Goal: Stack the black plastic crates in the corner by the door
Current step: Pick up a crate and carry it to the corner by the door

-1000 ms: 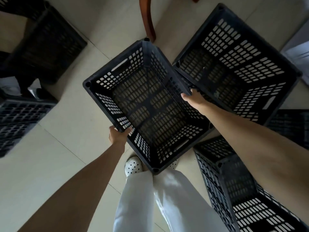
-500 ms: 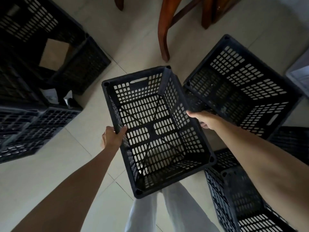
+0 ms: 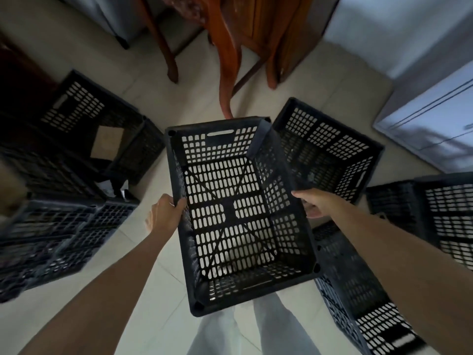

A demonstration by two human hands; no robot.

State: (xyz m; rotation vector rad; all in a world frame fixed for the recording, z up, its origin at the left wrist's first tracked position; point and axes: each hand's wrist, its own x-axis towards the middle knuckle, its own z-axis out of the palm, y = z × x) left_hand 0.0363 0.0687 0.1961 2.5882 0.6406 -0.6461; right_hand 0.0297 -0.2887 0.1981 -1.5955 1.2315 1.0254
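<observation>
I hold an empty black slotted crate (image 3: pixel 238 211) in front of me, above the floor, its open top facing me. My left hand (image 3: pixel 165 213) grips its left rim. My right hand (image 3: pixel 316 202) grips its right rim from outside. Another black crate (image 3: pixel 330 147) stands on the floor just right of the held one. More black crates lie around: one at the left back (image 3: pixel 84 119), a blurred one at the left (image 3: pixel 51 242), one at the lower right (image 3: pixel 358 298) and one at the far right (image 3: pixel 440 216).
Wooden chair legs (image 3: pixel 227 80) stand straight ahead beyond the held crate. A pale cabinet (image 3: pixel 432 124) is at the right, a dark door or panel (image 3: pixel 15 80) at the far left. My white trouser legs (image 3: pixel 243 329) show below. Pale floor tiles run between the crates.
The crate has turned square to me and risen in the view. My gaze has lifted, showing the chair legs, the cabinet and more crates. Both hands keep their grip.
</observation>
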